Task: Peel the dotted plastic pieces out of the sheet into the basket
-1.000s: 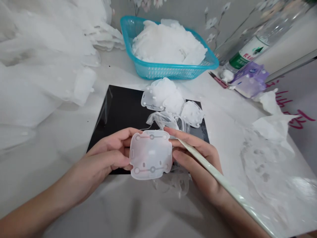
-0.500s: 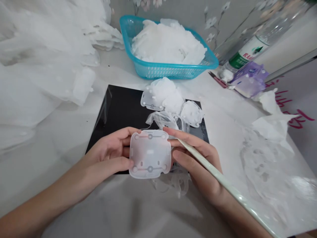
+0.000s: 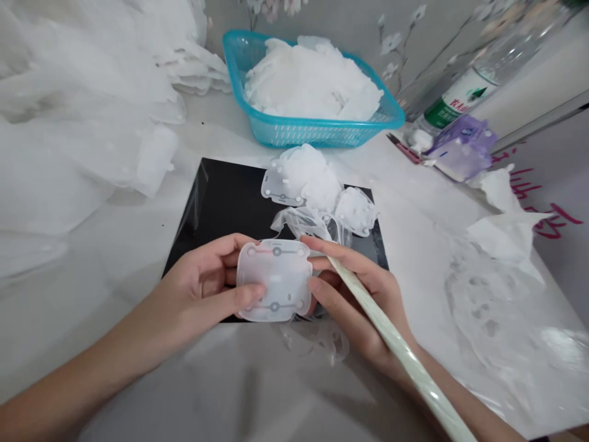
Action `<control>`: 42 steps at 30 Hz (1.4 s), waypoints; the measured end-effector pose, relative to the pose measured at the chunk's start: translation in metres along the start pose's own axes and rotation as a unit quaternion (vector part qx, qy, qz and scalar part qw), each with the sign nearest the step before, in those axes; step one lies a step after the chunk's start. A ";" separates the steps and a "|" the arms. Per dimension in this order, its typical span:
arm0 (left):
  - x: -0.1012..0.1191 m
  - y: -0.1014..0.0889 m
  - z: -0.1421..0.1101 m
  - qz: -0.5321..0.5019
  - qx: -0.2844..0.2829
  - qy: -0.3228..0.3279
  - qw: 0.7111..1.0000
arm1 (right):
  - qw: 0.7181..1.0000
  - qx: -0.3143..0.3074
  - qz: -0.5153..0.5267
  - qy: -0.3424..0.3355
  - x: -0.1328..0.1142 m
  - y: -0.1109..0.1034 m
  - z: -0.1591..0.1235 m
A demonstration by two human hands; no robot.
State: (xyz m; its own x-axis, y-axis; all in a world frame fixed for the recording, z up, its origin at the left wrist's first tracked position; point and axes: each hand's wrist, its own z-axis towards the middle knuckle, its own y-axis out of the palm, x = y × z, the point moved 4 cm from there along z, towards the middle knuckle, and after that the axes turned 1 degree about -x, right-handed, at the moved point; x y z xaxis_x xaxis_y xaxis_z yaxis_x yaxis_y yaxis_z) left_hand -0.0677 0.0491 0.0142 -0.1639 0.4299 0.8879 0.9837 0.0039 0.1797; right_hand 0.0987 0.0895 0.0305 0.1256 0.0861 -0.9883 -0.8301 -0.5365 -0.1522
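A translucent white plastic piece [image 3: 276,282], rounded and notched, with small slots and two grey lines, is held up facing me. My left hand [image 3: 216,276] grips its left side, thumb lying across the lower front and fingers behind. At its right edge my right hand [image 3: 359,288] touches it with thumb and fingertips. A long pale-green stick [image 3: 396,344] also rests in that right hand, running between the fingers toward the lower right; its upper end lies close to the piece. Behind the hands, thin clear plastic scraps [image 3: 313,224] and a few more white pieces [image 3: 313,178] lie on a black board [image 3: 221,196].
A blue basket [image 3: 322,126] heaped with white pieces stands at the back. To the left is a big pile of white plastic [image 3: 83,123]. On the right are a water bottle [image 3: 455,98], a purple packet [image 3: 464,147], pink-handled snips [image 3: 405,149] and crumpled white tissue [image 3: 501,236].
The plastic piece has shifted slightly left and up. My left thumb has slid from its edge onto its front. My right hand has moved a little left with the stick, which now slopes more steeply.
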 end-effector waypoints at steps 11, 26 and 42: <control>-0.001 -0.033 0.001 0.024 0.211 0.026 0.977 | 0.882 0.084 -0.398 -0.239 0.001 -0.001 0.001; 0.005 -0.026 0.003 0.176 0.190 0.131 0.957 | 0.875 -0.057 -0.437 -0.202 0.012 0.002 0.007; 0.005 -0.048 -0.002 0.212 0.207 0.239 0.925 | 0.807 0.428 -0.406 -0.015 -0.027 -0.120 -0.004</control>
State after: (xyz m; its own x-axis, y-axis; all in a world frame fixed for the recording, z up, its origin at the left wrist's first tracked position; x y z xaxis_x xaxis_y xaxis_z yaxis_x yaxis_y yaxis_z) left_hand -0.1162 0.0494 0.0110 0.3273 0.0239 0.9446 0.8944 0.3147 -0.3178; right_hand 0.1971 0.1479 0.0751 0.8141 0.1452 -0.5623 -0.5542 0.4835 -0.6775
